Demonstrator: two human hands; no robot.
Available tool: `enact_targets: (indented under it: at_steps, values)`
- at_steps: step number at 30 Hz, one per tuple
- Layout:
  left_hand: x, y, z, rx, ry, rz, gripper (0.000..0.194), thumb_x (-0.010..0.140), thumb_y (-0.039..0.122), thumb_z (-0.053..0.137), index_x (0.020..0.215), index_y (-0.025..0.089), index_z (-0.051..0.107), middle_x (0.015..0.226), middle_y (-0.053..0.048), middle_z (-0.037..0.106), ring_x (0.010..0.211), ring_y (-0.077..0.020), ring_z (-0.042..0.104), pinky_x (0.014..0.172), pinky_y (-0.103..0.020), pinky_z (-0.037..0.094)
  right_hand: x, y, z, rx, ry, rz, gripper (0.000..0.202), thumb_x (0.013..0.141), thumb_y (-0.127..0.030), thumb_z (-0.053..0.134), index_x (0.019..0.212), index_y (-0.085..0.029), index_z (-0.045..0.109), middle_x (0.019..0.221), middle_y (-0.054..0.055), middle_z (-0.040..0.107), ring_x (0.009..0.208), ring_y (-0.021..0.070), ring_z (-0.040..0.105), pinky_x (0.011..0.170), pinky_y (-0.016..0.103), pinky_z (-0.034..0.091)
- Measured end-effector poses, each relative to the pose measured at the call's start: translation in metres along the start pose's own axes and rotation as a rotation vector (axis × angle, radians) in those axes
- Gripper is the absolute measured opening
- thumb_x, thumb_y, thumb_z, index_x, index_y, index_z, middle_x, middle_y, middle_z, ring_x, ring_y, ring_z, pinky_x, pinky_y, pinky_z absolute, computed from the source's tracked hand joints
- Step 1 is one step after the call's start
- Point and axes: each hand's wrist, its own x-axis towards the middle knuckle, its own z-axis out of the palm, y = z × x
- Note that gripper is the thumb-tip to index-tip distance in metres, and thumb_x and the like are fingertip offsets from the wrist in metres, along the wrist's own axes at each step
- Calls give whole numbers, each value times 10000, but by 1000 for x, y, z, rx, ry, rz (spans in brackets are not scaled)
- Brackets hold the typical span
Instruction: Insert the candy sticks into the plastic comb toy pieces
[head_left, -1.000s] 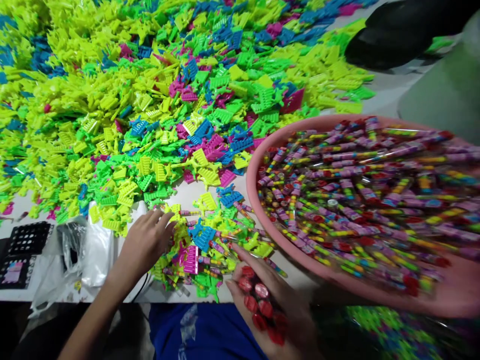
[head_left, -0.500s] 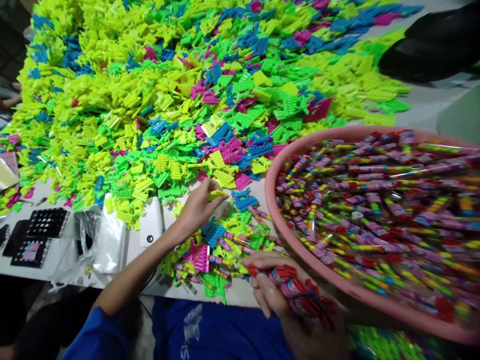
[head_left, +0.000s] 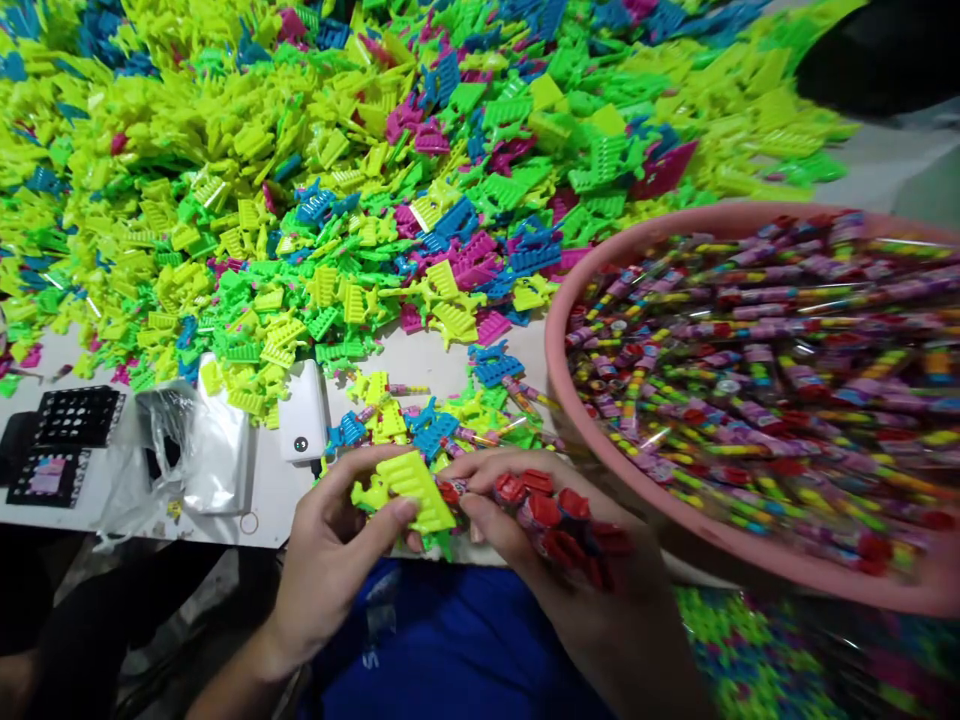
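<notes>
My left hand point(head_left: 322, 565) pinches a yellow comb-like plastic piece point(head_left: 416, 490) between thumb and fingers, its ridged face turned up. A bit of green shows just under it. Close beside it, my right hand point(head_left: 517, 540) is closed around a bundle of candy tubes point(head_left: 562, 515) with red ends, several of them poking out over the palm. The fingertips of both hands nearly meet at one red-ended tube point(head_left: 452, 490); whether it touches the yellow piece I cannot tell. Just beyond the hands lie loose plastic pieces point(head_left: 435, 428) mixed with tubes.
A large pink tub point(head_left: 559, 350) full of candy tubes stands at the right. Behind, a wide heap of yellow, green, blue and pink plastic pieces point(head_left: 300, 200) covers the table. To the left are a white power bank point(head_left: 302, 415), clear plastic bags point(head_left: 217, 460) and black perforated holders point(head_left: 79, 418).
My left hand has come back from the edge of the heap toward my right hand, bringing the yellow piece. My right hand still grips the tubes. The view has shifted slightly.
</notes>
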Motion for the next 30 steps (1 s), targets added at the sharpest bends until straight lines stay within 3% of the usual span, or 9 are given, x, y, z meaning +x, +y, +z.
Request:
enact_targets:
  at_steps: [5, 8, 14, 16, 22, 25, 30]
  values:
    - [-9, 6, -1, 186, 71, 102, 237, 979, 355, 909, 1205, 285, 914, 1173, -66, 878, 929, -186, 822, 661, -172, 659, 0, -8, -2, -65, -72, -72, 143, 1050, -180, 734, 1015, -315, 705, 1083, -35, 848, 1048, 148, 848, 925, 187, 657]
    - [-14, 9, 0, 303, 71, 207, 220, 1016, 304, 865, 1231, 293, 909, 1208, -65, 892, 1012, -201, 829, 671, -171, 639, -4, -4, -3, -90, -44, -154, 192, 1038, -121, 712, 1083, -306, 691, 1079, -9, 825, 1054, 170, 830, 948, 241, 663]
    - [-19, 14, 4, 387, 79, 287, 220, 1033, 261, 841, 1224, 346, 911, 1131, -3, 898, 725, -107, 742, 654, -180, 609, -16, 4, -9, -219, -81, -400, 339, 967, -34, 658, 1238, -231, 706, 1195, 72, 835, 1115, 239, 811, 1074, 373, 612]
    - [-21, 14, 4, 393, 88, 312, 237, 1034, 261, 841, 1232, 376, 906, 1134, 13, 895, 732, -106, 739, 656, -181, 608, -19, 2, -12, -268, -97, -437, 327, 988, -43, 627, 1256, -214, 706, 1231, 101, 839, 1127, 259, 801, 1076, 397, 608]
    - [-25, 6, 4, 491, 68, 448, 373, 1053, 185, 797, 1358, 395, 844, 1139, 6, 876, 951, -149, 804, 743, -195, 635, -24, 0, -11, -371, -148, -466, 373, 1025, -33, 594, 1345, -205, 677, 1324, 160, 833, 1209, 302, 779, 1067, 431, 631]
    - [-26, 6, 4, 545, 59, 565, 387, 1042, 138, 783, 1377, 328, 825, 1080, -2, 871, 887, -136, 799, 806, -201, 651, -27, 2, -6, -318, -94, -450, 384, 990, -11, 602, 1305, -217, 679, 1282, 148, 841, 1161, 303, 788, 1028, 439, 645]
    - [-27, 10, 2, 586, 25, 696, 350, 1047, 104, 751, 1355, 259, 814, 1016, 2, 863, 805, -109, 773, 758, -164, 631, -35, 2, -5, -247, -59, -436, 433, 982, -6, 558, 1313, -242, 705, 1339, 136, 841, 1118, 309, 805, 937, 442, 676]
